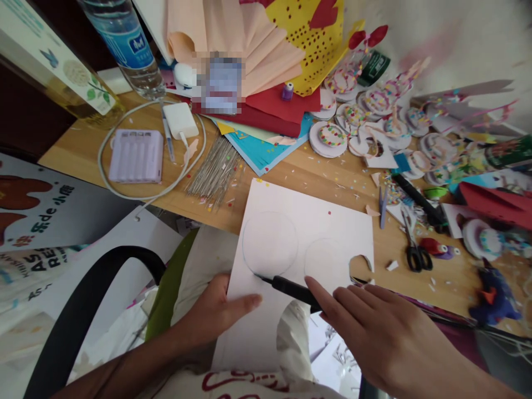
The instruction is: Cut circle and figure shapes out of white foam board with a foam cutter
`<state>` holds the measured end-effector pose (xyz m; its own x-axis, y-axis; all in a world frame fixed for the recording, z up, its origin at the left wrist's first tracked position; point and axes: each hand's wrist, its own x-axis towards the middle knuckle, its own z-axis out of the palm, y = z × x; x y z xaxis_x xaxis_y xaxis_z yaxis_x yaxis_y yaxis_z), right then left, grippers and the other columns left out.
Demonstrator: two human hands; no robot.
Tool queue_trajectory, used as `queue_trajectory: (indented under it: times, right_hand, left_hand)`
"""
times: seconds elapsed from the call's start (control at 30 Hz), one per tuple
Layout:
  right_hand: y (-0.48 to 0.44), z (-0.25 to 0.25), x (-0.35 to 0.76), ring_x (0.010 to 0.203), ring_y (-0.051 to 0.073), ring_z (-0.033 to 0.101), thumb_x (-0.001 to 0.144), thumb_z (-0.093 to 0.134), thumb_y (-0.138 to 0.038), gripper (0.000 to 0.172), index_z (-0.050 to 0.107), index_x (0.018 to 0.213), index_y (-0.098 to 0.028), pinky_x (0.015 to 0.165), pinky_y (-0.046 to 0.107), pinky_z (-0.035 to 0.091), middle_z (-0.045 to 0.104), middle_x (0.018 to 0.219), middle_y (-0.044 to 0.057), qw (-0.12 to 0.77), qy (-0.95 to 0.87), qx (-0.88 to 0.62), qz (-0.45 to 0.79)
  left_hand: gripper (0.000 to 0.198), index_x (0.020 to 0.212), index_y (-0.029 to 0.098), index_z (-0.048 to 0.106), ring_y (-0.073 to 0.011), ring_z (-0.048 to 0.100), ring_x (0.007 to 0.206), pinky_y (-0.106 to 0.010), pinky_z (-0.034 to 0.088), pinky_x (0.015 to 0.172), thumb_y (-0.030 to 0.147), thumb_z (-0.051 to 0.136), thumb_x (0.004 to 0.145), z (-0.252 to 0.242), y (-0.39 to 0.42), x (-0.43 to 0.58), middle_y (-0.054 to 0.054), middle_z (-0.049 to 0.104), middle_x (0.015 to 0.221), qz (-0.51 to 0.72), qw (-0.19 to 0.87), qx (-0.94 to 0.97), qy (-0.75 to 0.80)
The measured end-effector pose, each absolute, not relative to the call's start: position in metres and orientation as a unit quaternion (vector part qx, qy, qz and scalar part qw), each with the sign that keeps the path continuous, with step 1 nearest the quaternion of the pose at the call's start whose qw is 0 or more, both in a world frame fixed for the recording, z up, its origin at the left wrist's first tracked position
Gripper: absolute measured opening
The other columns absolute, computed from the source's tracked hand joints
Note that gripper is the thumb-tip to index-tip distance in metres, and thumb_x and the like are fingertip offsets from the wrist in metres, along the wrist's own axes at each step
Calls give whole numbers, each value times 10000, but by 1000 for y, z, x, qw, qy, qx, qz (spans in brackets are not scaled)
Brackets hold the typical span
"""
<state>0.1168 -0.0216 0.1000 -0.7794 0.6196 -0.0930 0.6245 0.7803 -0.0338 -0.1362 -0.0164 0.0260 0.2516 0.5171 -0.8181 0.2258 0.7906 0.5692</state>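
Observation:
My right hand [374,327] grips a black pen [291,287], whose tip rests on the lower edge of a pencilled circle [270,244] on a white sheet of paper [307,221]. A second circle is drawn to the right, beside a cut-out notch. My left hand [216,310] holds the sheet's lower left edge, thumb pressed on top of the paper and fingers underneath. The sheet hangs over the front edge of a wooden table [83,149].
Black scissors [415,249], a blue glue gun [494,296] and several decorated paper discs [332,136] lie to the right. At left are a lilac box [136,156], a white cable, a bundle of thin wires [214,169] and a water bottle [128,44]. Coloured paper is piled at the back.

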Motion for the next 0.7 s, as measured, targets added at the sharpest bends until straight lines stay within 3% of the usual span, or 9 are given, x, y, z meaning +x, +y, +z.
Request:
queue_trajectory:
  times: [0.27, 0.7]
  right_hand:
    - [-32, 98, 119, 589, 151, 580, 857, 311, 16, 487, 491, 1309, -3, 530, 309, 398, 582, 707, 24, 34, 937, 347, -27]
    - [-37, 102, 126, 580, 138, 599, 962, 281, -93, 408, 505, 1293, -14, 510, 286, 420, 619, 704, 31, 8, 931, 354, -84]
  left_hand:
    - [387, 836, 143, 698, -231, 656, 753, -288, 500, 623, 482, 764, 662, 26, -18, -133, -67, 728, 806, 119, 760, 297, 565]
    - [368, 856, 120, 702, -228, 648, 784, -285, 502, 670, 458, 716, 710, 32, -23, -130, -82, 734, 842, 153, 777, 298, 533]
